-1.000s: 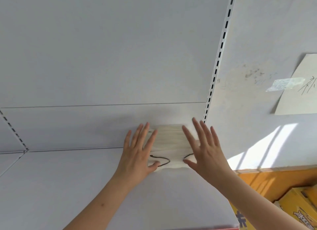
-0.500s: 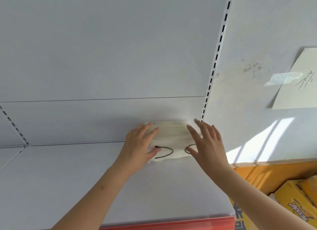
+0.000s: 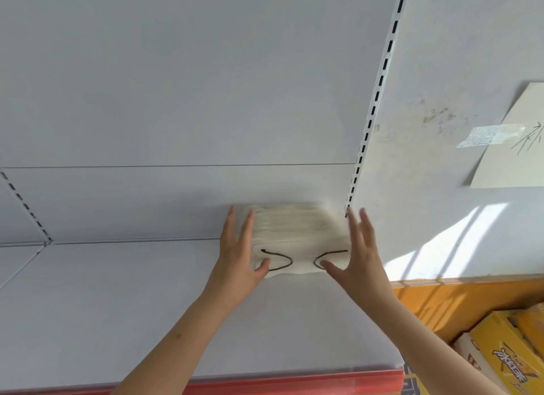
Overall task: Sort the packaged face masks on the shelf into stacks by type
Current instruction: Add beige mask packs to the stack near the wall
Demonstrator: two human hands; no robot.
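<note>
A white back panel [image 3: 176, 79] fills most of the view, crossed by a thin horizontal seam and bordered on the right by a white upright with a row of dark slots [image 3: 371, 120]. Right of the upright is a pale wall [image 3: 441, 56] with a patch of sunlight low down and a sheet of paper [image 3: 513, 147] fixed to it with a strip of clear tape [image 3: 490, 135]. Below the panel the white shelf [image 3: 103, 312] runs toward the viewer and ends in a red front strip [image 3: 294, 384]. Low on the right, beyond the shelf's end, sit yellow boxes [image 3: 500, 356] against an orange surface. At the far edge of the shelf, against the back panel and near the upright, rests a stack of masks [image 3: 297, 232], cream-white with dark ear loops on the top one. The left hand [image 3: 238, 256] lies against the stack's left side and the right hand [image 3: 356, 256] against its right side, both with straight, spread fingers, each thumb resting on the stack's near edge; neither hand curls around it.
</note>
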